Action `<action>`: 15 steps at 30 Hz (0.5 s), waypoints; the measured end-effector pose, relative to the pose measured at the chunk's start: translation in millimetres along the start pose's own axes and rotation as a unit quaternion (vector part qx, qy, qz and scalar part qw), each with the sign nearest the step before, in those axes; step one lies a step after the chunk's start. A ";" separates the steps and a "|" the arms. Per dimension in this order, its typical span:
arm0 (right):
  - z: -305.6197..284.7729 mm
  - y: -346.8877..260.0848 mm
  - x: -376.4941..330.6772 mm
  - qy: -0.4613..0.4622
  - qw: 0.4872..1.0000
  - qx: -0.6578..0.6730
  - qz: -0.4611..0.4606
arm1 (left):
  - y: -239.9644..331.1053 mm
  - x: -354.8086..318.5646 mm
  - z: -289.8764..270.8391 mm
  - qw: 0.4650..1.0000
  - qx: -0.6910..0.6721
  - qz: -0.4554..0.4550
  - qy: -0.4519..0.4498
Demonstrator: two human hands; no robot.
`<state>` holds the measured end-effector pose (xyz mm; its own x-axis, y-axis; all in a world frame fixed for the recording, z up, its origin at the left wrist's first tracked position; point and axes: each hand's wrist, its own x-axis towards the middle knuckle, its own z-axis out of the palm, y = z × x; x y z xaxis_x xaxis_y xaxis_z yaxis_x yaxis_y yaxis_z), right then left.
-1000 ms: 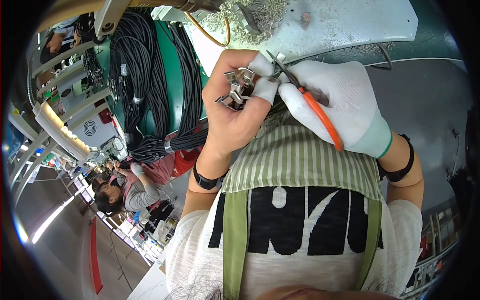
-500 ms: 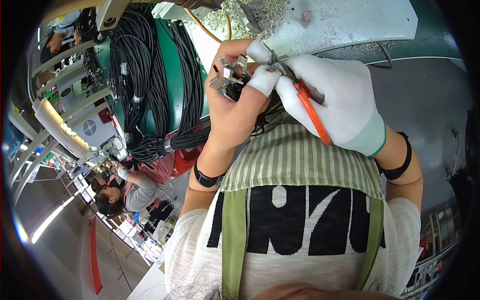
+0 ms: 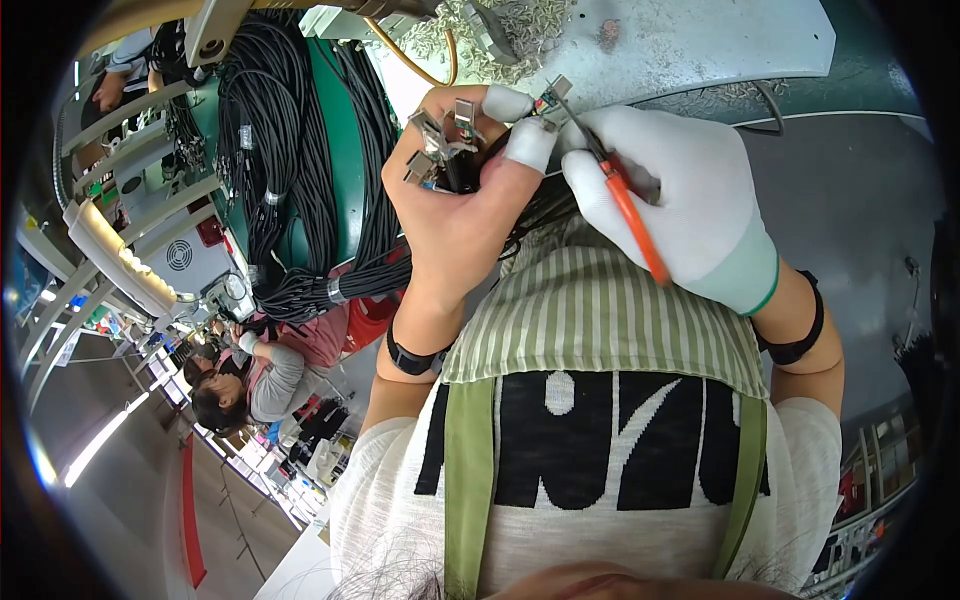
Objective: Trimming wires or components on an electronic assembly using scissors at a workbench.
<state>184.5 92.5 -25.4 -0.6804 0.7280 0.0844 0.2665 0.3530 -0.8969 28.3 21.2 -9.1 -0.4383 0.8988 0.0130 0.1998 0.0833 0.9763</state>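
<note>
Cables end in a cluster of small metal connectors [image 3: 440, 150] gripped in the bare left hand [image 3: 455, 215], whose fingers [image 3: 528, 143] wear white tips and curl tightly around the dark bundle, holding it up in front of the chest, just below the near edge of the grey desk [image 3: 700, 45]. The right hand [image 3: 680, 205], in a white glove with a pale green cuff, has its fingers closed around orange-handled pliers [image 3: 620, 200]; the thin metal tip reaches up to a single connector pinched at the left fingertips. Both hands touch at that point. Loose metal scraps [image 3: 500, 30] lie scattered along the desk's far left part. To the left, thick coils of black cable [image 3: 270, 150] hang on a green rack. Lower left, another person [image 3: 250, 375] in pink and grey sits bent over their own work.
</note>
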 end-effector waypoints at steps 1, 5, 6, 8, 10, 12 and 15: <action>4.6 5.1 -0.7 0.046 0.997 -0.041 -0.047 | 0.7 -0.2 0.3 1.000 0.000 0.000 0.000; 7.8 8.3 -1.7 0.077 0.986 -0.115 -0.091 | 3.1 -0.8 1.3 0.999 -0.003 -0.052 0.001; 8.2 8.6 -1.8 0.069 0.985 -0.132 -0.090 | 3.4 -0.7 1.2 0.997 -0.012 -0.070 -0.001; 4.4 6.0 -1.3 0.012 0.997 -0.068 -0.037 | 4.0 -0.4 1.0 0.994 -0.030 -0.106 -0.005; -0.1 3.7 -0.7 -0.099 0.991 0.062 0.070 | 5.1 0.3 2.3 0.992 -0.049 -0.113 -0.010; 3.1 7.9 -1.5 -0.089 0.989 0.105 0.053 | 5.6 1.1 3.2 0.988 -0.087 -0.125 -0.019; 7.1 15.1 1.3 -0.067 0.979 0.190 0.018 | -7.4 6.5 -4.4 0.990 0.003 -0.139 -0.007</action>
<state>182.8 94.6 -41.9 -0.7655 0.6433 0.0148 0.0366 0.0664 -0.9971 20.1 24.6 -15.2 -0.4654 0.8465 -0.2586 0.0777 0.3301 0.9408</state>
